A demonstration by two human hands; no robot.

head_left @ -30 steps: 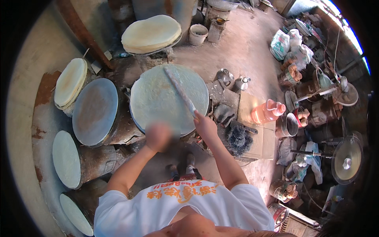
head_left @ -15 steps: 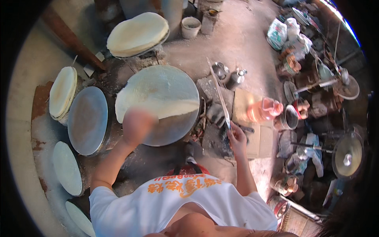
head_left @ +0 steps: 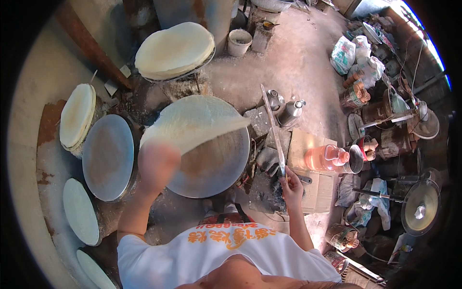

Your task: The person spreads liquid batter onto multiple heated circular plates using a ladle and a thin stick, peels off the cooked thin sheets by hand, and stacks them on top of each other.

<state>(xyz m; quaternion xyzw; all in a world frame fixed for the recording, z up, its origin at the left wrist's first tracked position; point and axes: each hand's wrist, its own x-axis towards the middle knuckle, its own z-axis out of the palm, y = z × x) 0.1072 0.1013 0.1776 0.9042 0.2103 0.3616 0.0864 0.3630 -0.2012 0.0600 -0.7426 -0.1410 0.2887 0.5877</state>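
A thin, pale pancake sheet lies partly folded over a large round griddle in front of me. My left hand, smeared by motion, is at the sheet's near left edge and pulls it up off the metal. The sheet's right corner sticks out in a point near the griddle's right rim, and browned bare metal shows below it. Right of the griddle, my right hand is closed around the handle end of a long, thin spatula, its blade pointing away from me.
Stacks of pale pancakes stand at the far side and far left. A second griddle is on the left. Right of the spatula are metal flasks, cardboard and a bottle of orange liquid. A pail stands farther back.
The sheet's near edge has been lifted and drawn away from me, baring more of the griddle. My left hand has shifted slightly left. My right hand still holds the spatula.
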